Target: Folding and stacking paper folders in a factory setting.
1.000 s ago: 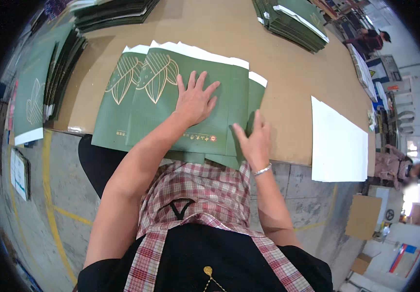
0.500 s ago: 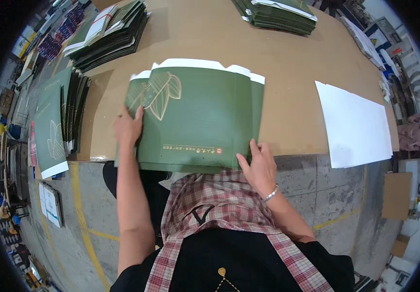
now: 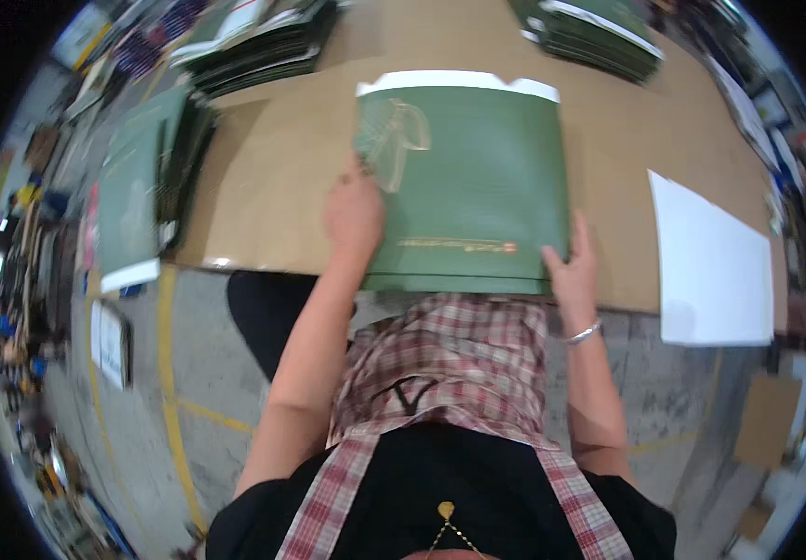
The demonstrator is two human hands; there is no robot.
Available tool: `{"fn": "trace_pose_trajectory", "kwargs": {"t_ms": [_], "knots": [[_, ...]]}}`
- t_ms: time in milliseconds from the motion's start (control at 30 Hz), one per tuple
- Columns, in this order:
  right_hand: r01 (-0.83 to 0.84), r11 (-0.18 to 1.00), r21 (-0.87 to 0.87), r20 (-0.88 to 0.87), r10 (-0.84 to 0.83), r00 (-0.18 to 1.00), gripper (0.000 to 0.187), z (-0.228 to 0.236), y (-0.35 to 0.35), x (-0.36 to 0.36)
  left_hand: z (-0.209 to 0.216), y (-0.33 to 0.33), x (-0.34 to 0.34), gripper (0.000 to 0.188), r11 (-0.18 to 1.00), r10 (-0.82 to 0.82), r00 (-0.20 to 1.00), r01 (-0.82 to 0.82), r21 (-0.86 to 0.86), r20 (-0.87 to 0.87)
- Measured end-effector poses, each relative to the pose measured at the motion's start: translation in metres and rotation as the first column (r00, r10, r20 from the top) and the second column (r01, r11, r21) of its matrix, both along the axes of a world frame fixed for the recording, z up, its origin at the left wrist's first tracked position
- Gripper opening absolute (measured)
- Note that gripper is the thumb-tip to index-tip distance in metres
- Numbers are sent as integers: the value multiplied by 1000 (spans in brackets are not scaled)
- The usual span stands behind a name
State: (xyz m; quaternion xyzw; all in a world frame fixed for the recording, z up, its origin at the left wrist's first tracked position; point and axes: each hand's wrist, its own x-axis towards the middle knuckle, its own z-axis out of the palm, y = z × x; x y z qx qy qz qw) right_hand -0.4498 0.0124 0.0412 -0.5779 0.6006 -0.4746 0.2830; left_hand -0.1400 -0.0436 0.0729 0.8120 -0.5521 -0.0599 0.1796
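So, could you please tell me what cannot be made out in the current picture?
Gold lettering on the top green sheet: head view, blurred.
How many sheets lie beneath: head view, covered by the top one.
Grip of the left hand: head view, blurred.
Far end of the back-left stack: head view, cut off by the upper edge.

Table (image 3: 267, 187) before you | paper bags (image 3: 477, 177) at its near edge, between your left hand (image 3: 356, 210) and right hand (image 3: 574, 278) | side stack (image 3: 132, 196) left | far-left stack (image 3: 258, 51), far-right stack (image 3: 599, 39) behind | paper sheets (image 3: 713, 271) right
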Motion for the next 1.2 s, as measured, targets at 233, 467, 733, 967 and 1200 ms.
{"fn": "trace_pose_trajectory", "kwargs": {"t_ms": [233,467,733,967,1200], "knots": [[1,964,264,-224,60,973,70,14,11,-37,10,67,-33,70,656,-751,630,747,111,195],[289,877,384,-890,269,368,83,19,85,-280,-34,79,-22,79,551,-811,513,831,74,283],[256,901,349,-765,117,633,44,19,92,-376,-38,80,-25,70,561,-780,573,818,-124,251],[-21,991,-132,-853,-102,512,26,22,-14,-201,-30,74,-36,54,627,-777,619,777,60,112],[-579,814,32,-556,496,667,102,83,47,110,-62,76,-15,57,588,-790,586,807,-47,179]]}}
